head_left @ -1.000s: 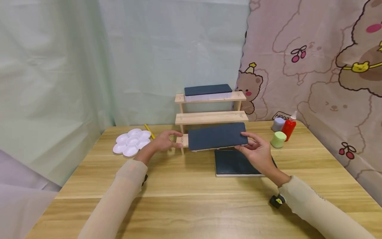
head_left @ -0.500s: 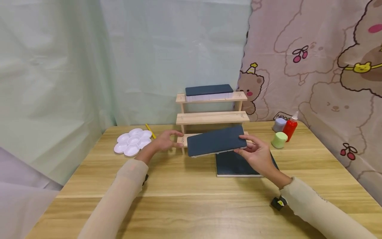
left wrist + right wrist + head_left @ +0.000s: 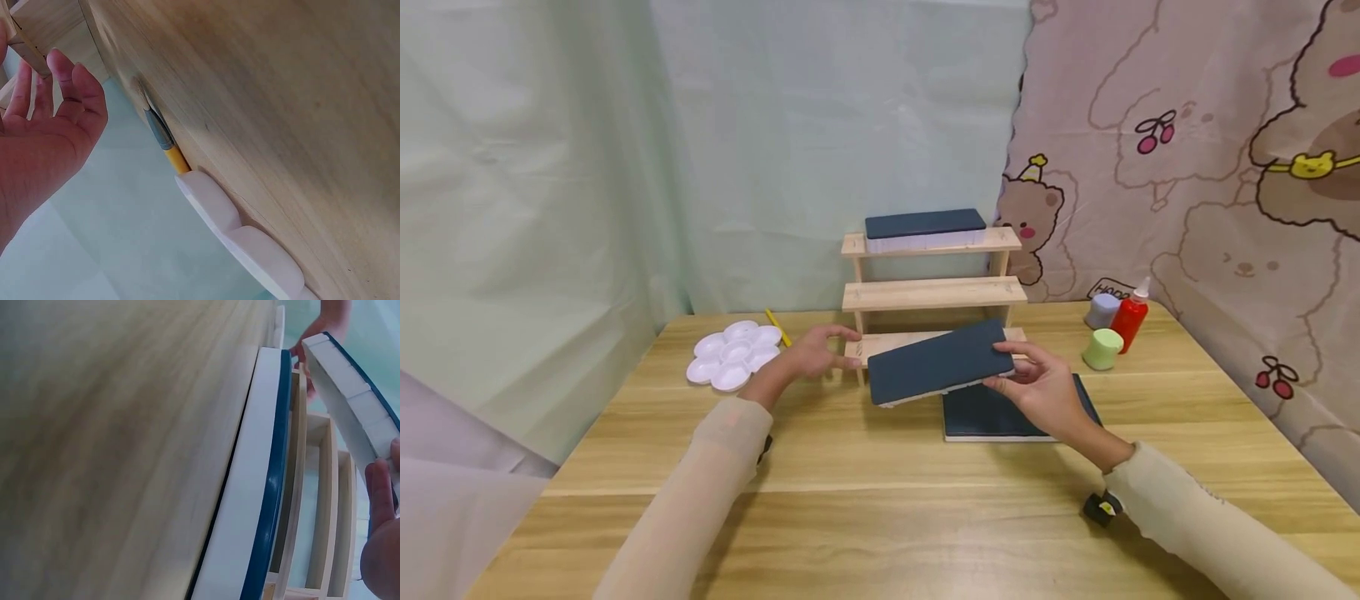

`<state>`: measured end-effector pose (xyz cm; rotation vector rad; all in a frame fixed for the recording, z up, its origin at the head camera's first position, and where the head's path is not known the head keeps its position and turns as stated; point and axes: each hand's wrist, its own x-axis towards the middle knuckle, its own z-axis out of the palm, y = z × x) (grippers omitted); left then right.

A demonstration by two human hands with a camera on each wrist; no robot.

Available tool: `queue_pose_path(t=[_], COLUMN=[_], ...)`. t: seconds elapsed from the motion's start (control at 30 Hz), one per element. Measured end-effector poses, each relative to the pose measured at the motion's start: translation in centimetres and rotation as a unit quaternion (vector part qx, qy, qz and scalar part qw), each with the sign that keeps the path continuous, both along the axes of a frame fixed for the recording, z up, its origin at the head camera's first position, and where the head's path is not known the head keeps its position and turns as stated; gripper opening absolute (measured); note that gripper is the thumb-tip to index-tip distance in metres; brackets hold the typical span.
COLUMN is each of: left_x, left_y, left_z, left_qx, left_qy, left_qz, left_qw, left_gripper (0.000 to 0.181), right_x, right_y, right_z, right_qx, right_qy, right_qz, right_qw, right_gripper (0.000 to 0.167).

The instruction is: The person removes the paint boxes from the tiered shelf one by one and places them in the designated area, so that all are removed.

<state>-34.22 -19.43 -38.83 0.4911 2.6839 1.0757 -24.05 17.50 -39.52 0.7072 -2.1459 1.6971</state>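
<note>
My right hand (image 3: 1043, 387) pinches the right end of a flat white box with a dark blue top (image 3: 936, 362), thumb below and fingers above. It is tilted, left end lower, in front of the lowest tier of a three-tier wooden shelf (image 3: 936, 293). The right wrist view shows the box's ribbed white side (image 3: 350, 390). My left hand (image 3: 814, 353) holds the left end of the lowest tier between thumb and fingers; the left wrist view shows its fingers (image 3: 87, 97) around the wood. Below the raised box, a wider dark-blue-topped white slab (image 3: 1000, 417) lies on the table, partly hidden.
Another blue-topped white box (image 3: 925, 225) rests on the top tier. At left lie a white flower-shaped palette (image 3: 735, 356) and a yellow-handled paintbrush (image 3: 178, 160). A red squeeze bottle (image 3: 1129, 323), a green jar (image 3: 1102, 349) and a bluish jar (image 3: 1102, 310) stand at right.
The right hand has drawn the box slightly toward me and down, its left end dipping more, so more of the lowest tier shows. The left hand stays on the shelf end.
</note>
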Motion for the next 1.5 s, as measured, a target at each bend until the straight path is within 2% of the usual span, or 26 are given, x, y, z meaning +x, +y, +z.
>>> queue_pose_path(t=[0.53, 0.7, 0.93, 1.17, 1.4, 1.5], left_x=[-0.1, 0.1, 0.2, 0.2, 0.2, 0.2], left_y=[-0.1, -0.1, 0.0, 0.0, 0.0, 0.0], left_z=[0.0, 0.1, 0.0, 0.1, 0.2, 0.2], left_qx=[0.01, 0.008, 0.008, 0.006, 0.003, 0.003], left_qy=[-0.003, 0.0, 0.006, 0.009, 0.008, 0.007], left_qz=[-0.001, 0.0, -0.001, 0.002, 0.002, 0.003], left_qw=[0.9999, 1.0, 1.0, 0.9999, 1.0, 1.0], left_gripper=[0.053, 0.053, 0.053, 0.053, 0.053, 0.053], right_x=[0.0, 0.1, 0.3, 0.5, 1.6, 1.4], right_y=[-0.6, -0.8, -1.1, -1.6, -2.5, -2.5], right_z=[-0.2, -0.3, -0.3, 0.2, 1.8, 1.4], right_qx=[0.004, 0.021, 0.031, 0.052, 0.069, 0.064], right_qy=[-0.003, 0.001, -0.018, -0.037, -0.03, -0.026], right_qz=[0.035, 0.028, 0.025, 0.007, 0.002, 0.009], right_qw=[0.9994, 0.9994, 0.999, 0.998, 0.9972, 0.9975], right_gripper=[0.052, 0.05, 0.05, 0.05, 0.048, 0.049])
